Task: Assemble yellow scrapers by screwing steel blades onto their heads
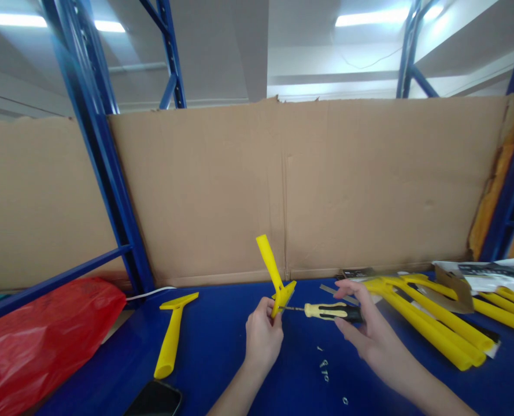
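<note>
My left hand (264, 332) pinches the head of a yellow plastic scraper (269, 260), its handle pointing up and tilted left. The tip of a screwdriver (326, 312) with a cream and black handle meets the scraper head from the right. Around the handle's butt end, my right hand (365, 323) has a loose hold: the thumb is by its underside, while the upper fingers are lifted away from it. Below the screwdriver, several small screws and nuts (325, 370) lie on the blue tabletop (295, 375). Thin metal strips (328, 290) lie behind the right hand.
Another yellow scraper (170, 335) lies to the left, near a black phone (155, 398) and a red plastic bag (52, 341). Several yellow scrapers (439, 323) are piled at the right, beside an open cardboard box (454, 286). A cardboard wall (204, 190) stands behind.
</note>
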A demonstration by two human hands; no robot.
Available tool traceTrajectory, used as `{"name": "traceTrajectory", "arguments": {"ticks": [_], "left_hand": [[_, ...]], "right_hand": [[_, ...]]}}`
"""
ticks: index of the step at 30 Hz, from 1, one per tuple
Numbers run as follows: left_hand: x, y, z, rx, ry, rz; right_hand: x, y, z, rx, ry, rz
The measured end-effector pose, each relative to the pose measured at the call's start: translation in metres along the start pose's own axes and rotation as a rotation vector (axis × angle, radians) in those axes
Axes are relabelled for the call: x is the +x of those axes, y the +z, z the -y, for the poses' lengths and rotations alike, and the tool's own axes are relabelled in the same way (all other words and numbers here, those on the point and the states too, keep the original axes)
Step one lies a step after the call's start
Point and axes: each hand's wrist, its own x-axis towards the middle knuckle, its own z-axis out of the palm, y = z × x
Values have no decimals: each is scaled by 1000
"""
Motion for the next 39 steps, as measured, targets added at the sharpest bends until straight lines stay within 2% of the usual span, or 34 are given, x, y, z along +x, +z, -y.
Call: {"name": "traceTrajectory", "arguments": {"ticks": [7, 12, 14, 18, 23, 25, 30, 33, 35, 39], "left_hand": [[-1, 0, 0, 13, 96, -11], [-1, 0, -1, 4, 19, -4], [-1, -1, 0, 3, 16, -2], [-1, -1, 0, 6, 41, -9], [0, 0, 1, 0, -1, -1], [0, 0, 1, 8, 19, 4], [0, 0, 1, 24, 61, -22], [1, -1, 2, 16, 1, -41], [1, -1, 2, 14, -23, -42], [1, -1, 1, 20, -15, -22]], "right_hand": [[4, -4, 6, -161, 17, -52], [5, -5, 1, -15, 50, 72], [5, -4, 1, -38, 45, 94], [3, -5, 3, -124, 72, 90], [4, -5, 0, -32, 33, 86], [5, -6, -2, -81, 15, 102], [6, -6, 0, -211, 79, 109], [3, -4, -3, -168, 26, 86], [3, -4, -5, -143, -7, 122], [4, -6, -2, -174, -31, 134]]}}
